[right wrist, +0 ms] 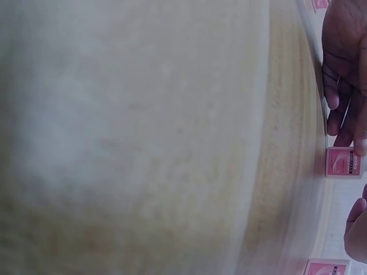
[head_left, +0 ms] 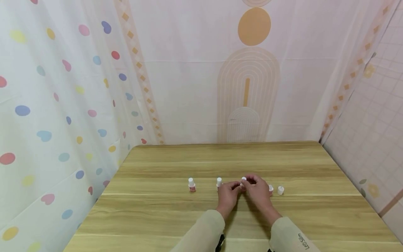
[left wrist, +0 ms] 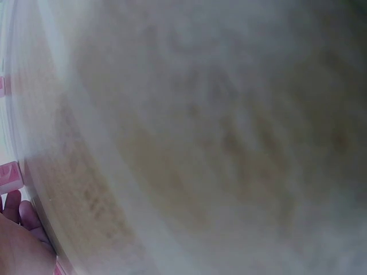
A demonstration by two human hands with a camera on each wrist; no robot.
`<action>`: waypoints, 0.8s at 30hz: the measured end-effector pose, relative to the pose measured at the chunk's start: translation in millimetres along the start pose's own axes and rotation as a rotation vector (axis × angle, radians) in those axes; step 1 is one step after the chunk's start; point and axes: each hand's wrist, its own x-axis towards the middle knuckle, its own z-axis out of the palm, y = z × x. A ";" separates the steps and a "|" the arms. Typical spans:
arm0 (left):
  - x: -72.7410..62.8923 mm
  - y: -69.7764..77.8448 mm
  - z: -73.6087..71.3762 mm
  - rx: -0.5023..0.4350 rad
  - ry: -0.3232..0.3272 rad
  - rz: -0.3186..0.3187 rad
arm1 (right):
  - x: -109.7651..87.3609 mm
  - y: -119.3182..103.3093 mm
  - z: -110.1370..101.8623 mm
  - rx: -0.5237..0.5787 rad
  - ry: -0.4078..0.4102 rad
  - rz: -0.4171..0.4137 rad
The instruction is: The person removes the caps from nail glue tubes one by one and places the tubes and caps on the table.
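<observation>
Several small bottles with pink labels and white caps stand in a row across the wooden table. My left hand holds the third bottle from the left low on its body. With thumb and fingers, my right hand pinches that bottle's white cap from the right. The second bottle stands just behind the left hand, its lower part hidden. Farther left, the first bottle is upright. Partly covered by the right hand is another bottle, next to a loose white cap.
The wooden table reaches back to a patterned curtain. A dotted curtain hangs along the left side, and a checked one along the right. Both wrist views are mostly filled by blurred tabletop.
</observation>
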 end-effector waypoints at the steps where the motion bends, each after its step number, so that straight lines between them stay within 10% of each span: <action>1: -0.2 0.0 -0.1 -0.003 -0.003 -0.004 | 0.1 0.1 0.0 -0.002 -0.002 -0.006; 24: 0.2 -2.6 1.0 0.006 0.011 0.018 | -0.2 -1.5 1.7 0.002 -0.001 0.016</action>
